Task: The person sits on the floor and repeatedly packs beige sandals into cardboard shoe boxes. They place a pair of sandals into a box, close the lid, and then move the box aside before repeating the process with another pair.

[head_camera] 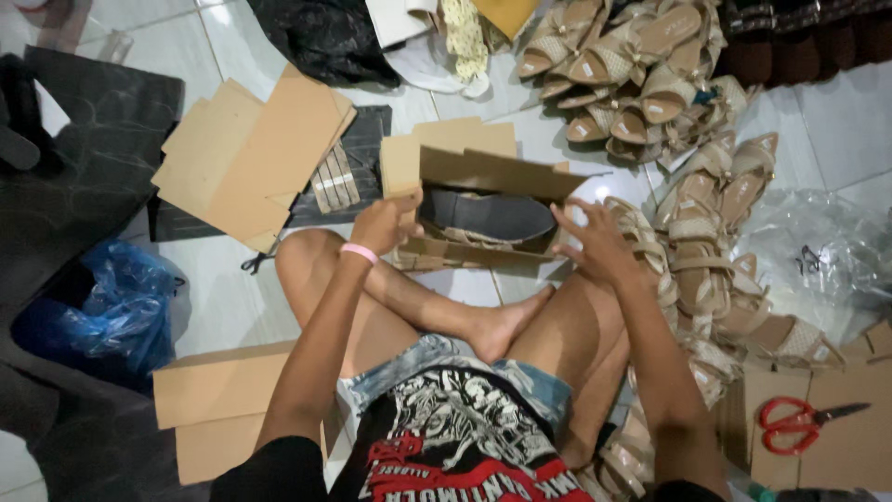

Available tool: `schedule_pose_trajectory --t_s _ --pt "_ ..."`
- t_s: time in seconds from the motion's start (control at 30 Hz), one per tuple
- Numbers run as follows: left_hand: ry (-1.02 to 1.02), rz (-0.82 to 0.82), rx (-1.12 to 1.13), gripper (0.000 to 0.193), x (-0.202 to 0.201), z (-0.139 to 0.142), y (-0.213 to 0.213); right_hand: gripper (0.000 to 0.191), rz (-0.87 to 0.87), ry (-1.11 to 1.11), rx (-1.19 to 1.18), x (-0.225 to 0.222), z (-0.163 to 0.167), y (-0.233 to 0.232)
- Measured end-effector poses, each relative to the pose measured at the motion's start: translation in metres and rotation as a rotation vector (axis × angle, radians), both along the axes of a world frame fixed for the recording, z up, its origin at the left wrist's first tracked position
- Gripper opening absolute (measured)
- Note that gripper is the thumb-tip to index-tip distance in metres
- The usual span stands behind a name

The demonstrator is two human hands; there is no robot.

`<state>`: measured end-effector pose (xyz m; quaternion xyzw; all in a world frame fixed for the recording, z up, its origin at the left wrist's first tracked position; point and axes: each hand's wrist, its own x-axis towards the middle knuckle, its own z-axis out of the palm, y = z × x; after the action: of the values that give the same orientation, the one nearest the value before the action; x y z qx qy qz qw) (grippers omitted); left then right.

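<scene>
The floor (836,121) is pale glossy tile, and the person sits on it cross-legged with goods on every side. Flat brown cardboard blanks (251,153) lie to the left beyond the knee, a second stack of blanks (218,409) lies beside the left thigh, and a blue plastic bag (116,307) sits further left. A heap of beige sandals (641,74) fills the top right; a row of the same sandals (706,251) runs down the right side. Red-handled scissors (799,423) rest on cardboard at lower right.

Status: the cardboard box (483,200) is folded into shape and stands open just beyond the knees, lid flap (502,169) raised. A sandal (488,216), dark sole showing, already lies inside. The lid is not closed, and many sandals remain loose, so the packing appears far from complete.

The left hand (383,223) grips the left wall of the box, fingers curled over its edge. The right hand (595,244) is open with fingers spread at the right end of the box; whether it touches the cardboard cannot be determined.

The box is plain brown, creased, low and rectangular.
</scene>
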<state>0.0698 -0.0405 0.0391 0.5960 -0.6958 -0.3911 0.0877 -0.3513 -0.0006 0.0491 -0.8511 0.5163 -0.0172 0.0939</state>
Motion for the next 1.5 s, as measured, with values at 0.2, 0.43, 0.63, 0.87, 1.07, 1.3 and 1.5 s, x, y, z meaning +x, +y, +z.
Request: schedule_pose_trajectory --t_s 0.2,0.43,0.63,0.87,1.07,1.3,1.5 --pt "-0.229 -0.097 -0.308 0.053 -0.019 -0.016 -0.006 0.074 0.166 -0.217 0.043 -0.003 -0.020 -0.004" --pt "-0.257 -0.141 -0.231 0.065 -0.016 -0.024 -0.012 0.056 0.154 0.192 0.044 0.009 -0.018 -0.003" --pt "-0.157 -0.134 -0.152 0.077 -0.015 -0.004 -0.009 0.061 0.147 -0.058 0.241 0.010 -0.037 -0.016" --pt "-0.108 0.017 -0.244 0.084 -0.027 -0.009 0.002 0.065 -0.103 -0.321 0.166 0.031 -0.062 0.002" --pt "-0.048 0.114 -0.272 0.080 -0.034 -0.022 0.012 0.059 -0.241 -0.151 -0.210 0.056 -0.054 0.024" --pt "0.005 0.211 -0.196 0.077 -0.031 -0.020 0.014 0.083 0.077 -0.114 -0.755 0.098 0.006 -0.041" --pt "0.024 0.242 -0.324 0.059 -0.033 -0.025 0.024 0.062 0.299 -0.100 -0.114 0.152 0.048 -0.149"
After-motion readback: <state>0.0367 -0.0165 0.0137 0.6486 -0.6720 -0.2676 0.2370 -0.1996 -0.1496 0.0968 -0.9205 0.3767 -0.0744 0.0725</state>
